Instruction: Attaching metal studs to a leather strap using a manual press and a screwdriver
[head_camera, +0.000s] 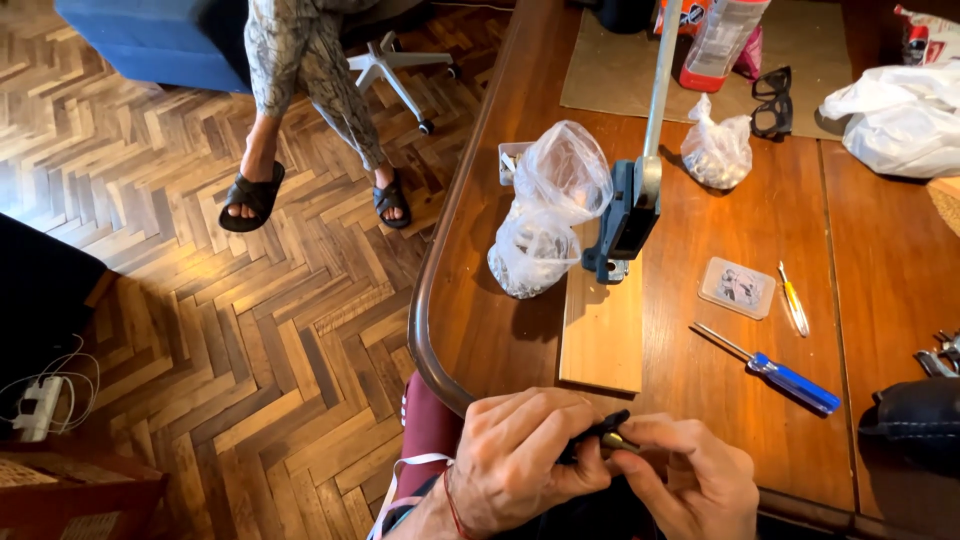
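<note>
**2 hands pinch 1 small black part at the table edge**

Your left hand and your right hand meet low in front of you, just past the rounded edge of the table. Both are closed around 1 small black part with a shiny metal bit on it. Your left fingers grip one end and your right fingers grip the other. It looks like you hold it from both sides so it stays steady while you work on it. What the part is, you cannot tell from here; it is too small and mostly hidden by your fingers.

Just above your hands lies a flat wooden board. A blue metal press with a long lever stands on its far end, likely so the board takes the push and not the table. Beside the press sit 2 clear plastic bags of little pieces. To the upper right of your right hand lies a blue-handled screwdriver, close enough to grab. A bit farther are a small yellow screwdriver and a small clear case.

Far off to the left, another person's feet in black sandals rest on the wooden floor.
</note>
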